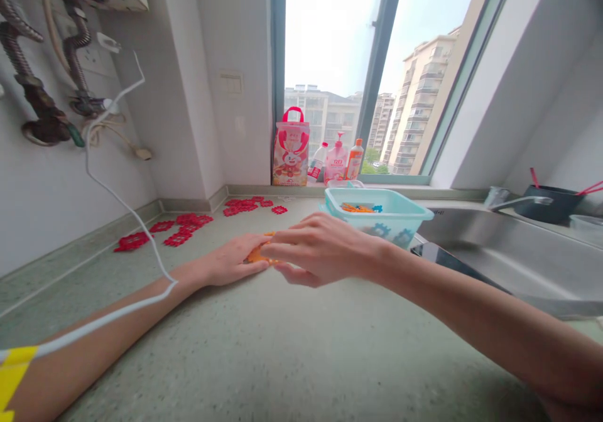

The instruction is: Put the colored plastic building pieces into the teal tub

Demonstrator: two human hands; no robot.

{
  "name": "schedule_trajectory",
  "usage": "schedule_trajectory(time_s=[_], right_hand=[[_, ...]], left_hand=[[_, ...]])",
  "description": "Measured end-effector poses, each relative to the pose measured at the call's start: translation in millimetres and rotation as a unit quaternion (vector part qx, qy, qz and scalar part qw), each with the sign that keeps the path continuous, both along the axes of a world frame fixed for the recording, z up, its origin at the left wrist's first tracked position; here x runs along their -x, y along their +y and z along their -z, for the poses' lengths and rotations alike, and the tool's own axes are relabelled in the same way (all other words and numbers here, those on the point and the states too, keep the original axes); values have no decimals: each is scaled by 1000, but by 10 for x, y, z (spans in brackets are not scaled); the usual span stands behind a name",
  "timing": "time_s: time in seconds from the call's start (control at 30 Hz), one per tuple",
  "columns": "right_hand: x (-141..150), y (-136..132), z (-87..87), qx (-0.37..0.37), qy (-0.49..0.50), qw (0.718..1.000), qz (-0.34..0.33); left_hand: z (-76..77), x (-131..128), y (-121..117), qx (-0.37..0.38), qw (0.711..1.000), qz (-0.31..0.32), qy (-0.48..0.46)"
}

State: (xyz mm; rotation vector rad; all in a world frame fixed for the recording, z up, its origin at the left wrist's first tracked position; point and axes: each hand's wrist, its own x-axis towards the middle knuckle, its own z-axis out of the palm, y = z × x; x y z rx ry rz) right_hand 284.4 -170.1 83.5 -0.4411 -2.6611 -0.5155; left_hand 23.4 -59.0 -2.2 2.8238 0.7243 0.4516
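Note:
My left hand (234, 260) rests on the counter, its fingers curled around orange plastic pieces (257, 255). Coming over from the right, my right hand (315, 251) has its fingers stretched toward those pieces, the thumb lower and apart from them. Its fingers partly hide the orange pieces, so their exact shape and number cannot be made out. Behind the hands lie several red snowflake-shaped building pieces (179, 228), some in a group at the left and others (242, 205) farther back. A pale teal plastic tub (400, 218) just beyond my right hand contains orange and blue pieces (360, 208).
A steel sink (518, 246) with a faucet lies to the right, a dark flat object (452, 262) at its near edge. Bottles (336, 161) and a pink bag (291, 152) stand by the window. A white cable (122, 205) crosses in front of my left arm.

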Motion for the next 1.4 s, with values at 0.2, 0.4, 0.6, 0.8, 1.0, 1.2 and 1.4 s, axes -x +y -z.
schedule_trajectory(time_s=[0.2,0.4,0.6,0.8,1.0,1.2,1.4], right_hand=[[-147,709,783,142,21,989,-34],[-236,852,992,238,124,963,-9],[-255,912,1046,269,137,953,33],[-258,965,1097,248,180,948,86],[-284,1037,1144,229,212,940,135],[-316,1042,1142,176,294,929,142],[-274,971,1114,135,307,935,119]], left_hand=[[-23,-1,-41,22,999,-22,10],[-10,10,-43,20,999,-37,12],[-19,10,-43,7,998,-60,10],[-20,7,-28,-26,997,-64,24],[-24,11,-21,-20,998,-63,24],[-74,-22,-119,26,999,19,18],[-130,-126,-274,27,995,96,-1]])
